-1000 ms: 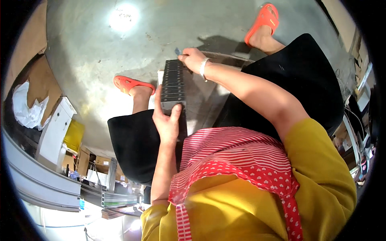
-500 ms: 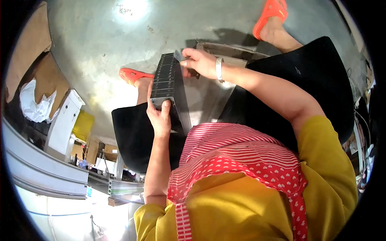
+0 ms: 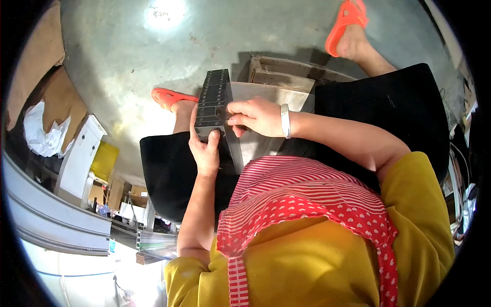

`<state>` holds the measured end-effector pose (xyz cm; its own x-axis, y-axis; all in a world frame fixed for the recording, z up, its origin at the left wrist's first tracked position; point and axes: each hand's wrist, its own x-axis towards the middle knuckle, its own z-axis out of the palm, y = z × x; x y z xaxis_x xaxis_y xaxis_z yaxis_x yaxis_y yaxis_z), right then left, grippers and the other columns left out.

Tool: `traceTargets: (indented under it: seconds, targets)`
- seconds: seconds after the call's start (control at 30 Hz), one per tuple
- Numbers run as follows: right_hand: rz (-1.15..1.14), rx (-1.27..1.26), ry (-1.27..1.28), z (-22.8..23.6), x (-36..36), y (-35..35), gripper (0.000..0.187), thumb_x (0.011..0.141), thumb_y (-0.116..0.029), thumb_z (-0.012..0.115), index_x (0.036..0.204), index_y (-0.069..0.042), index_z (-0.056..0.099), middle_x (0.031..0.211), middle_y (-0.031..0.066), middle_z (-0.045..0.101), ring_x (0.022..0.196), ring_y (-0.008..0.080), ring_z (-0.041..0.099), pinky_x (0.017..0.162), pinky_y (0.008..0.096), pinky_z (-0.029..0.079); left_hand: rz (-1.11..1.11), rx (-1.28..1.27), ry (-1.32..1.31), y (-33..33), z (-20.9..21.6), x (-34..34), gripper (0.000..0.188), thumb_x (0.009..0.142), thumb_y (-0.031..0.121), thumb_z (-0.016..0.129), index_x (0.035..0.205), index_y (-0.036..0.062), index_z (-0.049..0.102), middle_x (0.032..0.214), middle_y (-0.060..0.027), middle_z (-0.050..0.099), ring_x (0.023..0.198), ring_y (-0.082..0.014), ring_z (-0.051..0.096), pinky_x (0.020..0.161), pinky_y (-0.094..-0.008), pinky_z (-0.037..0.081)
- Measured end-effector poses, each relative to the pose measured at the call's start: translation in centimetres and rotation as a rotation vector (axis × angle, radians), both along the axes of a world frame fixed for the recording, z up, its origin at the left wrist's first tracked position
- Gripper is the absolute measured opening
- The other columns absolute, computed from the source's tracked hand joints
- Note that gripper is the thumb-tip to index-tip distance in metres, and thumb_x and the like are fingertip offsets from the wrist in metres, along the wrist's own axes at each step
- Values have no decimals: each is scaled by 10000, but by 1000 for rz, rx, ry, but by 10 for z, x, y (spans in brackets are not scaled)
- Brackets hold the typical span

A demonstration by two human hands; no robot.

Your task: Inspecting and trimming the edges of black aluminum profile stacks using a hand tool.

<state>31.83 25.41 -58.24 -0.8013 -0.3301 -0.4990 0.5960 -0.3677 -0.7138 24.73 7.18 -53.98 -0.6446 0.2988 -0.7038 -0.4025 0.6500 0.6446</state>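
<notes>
A long black block (image 3: pixel 209 110), made up of several segments with rows of small dots along its narrow face, stands tilted in front of my lap. My left hand (image 3: pixel 205 151) grips its near end, thumb on the near face and fingers along the left side. Pinched closed, my right hand (image 3: pixel 255 116) is at the block's right edge, near its lower half. Between those fingertips is a small dark flat piece (image 3: pixel 222 112), touching the block. Its exact kind is too small to tell, and the fingers partly cover it.
Beyond my right hand a pale flat board (image 3: pixel 273 93) lies beside a wooden crate (image 3: pixel 281 71) on the grey floor (image 3: pixel 123 46). Cardboard, a white plastic bag (image 3: pixel 45 130) and a white cabinet (image 3: pixel 82 156) stand at the left. My feet wear orange slippers (image 3: pixel 171 98).
My right hand has moved nearer along the block, from its far end toward the left hand, with the small flat piece between its fingers. The left hand keeps its grip.
</notes>
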Motion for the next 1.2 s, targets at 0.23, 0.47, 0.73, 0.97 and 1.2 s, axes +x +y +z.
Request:
traceTargets:
  seconds: [0.23,0.47,0.73,0.97,1.2]
  targets:
    - [-149,134,-278,-69,14,0,219,906,-141,475,743,-16,553,584,63,585,545,153,564,552,302,450,0,31,5,-1,-1,1,831,757,440,695,1339,-29,333,1171,-105,536,1032,-158,519,897,-284,410]
    - [-72,-46,-132,-21,-1,8,283,933,-238,473,756,-25,531,650,24,593,647,111,556,639,264,434,23,35,3,2,-1,0,864,737,455,709,1340,-33,330,1165,-113,540,1031,-161,523,890,-288,419]
    - [-133,73,-325,-66,7,-7,230,936,-181,457,790,-20,534,635,27,570,599,104,545,577,264,447,27,36,4,2,0,-1,878,720,452,721,1339,-33,330,1161,-126,538,1022,-170,533,888,-294,424]
    - [-296,50,-475,-99,6,-20,231,933,-171,469,761,-26,524,609,40,564,553,118,549,509,258,450,26,50,-3,5,0,0,890,720,456,720,1339,-43,320,1171,-128,535,1030,-175,535,889,-295,424]
    - [-362,434,-385,-129,-9,-49,149,906,-124,478,813,-9,499,605,76,578,553,159,569,516,305,449,41,42,15,5,1,2,914,721,475,715,1344,-54,305,1189,-134,525,1048,-175,525,903,-296,415]
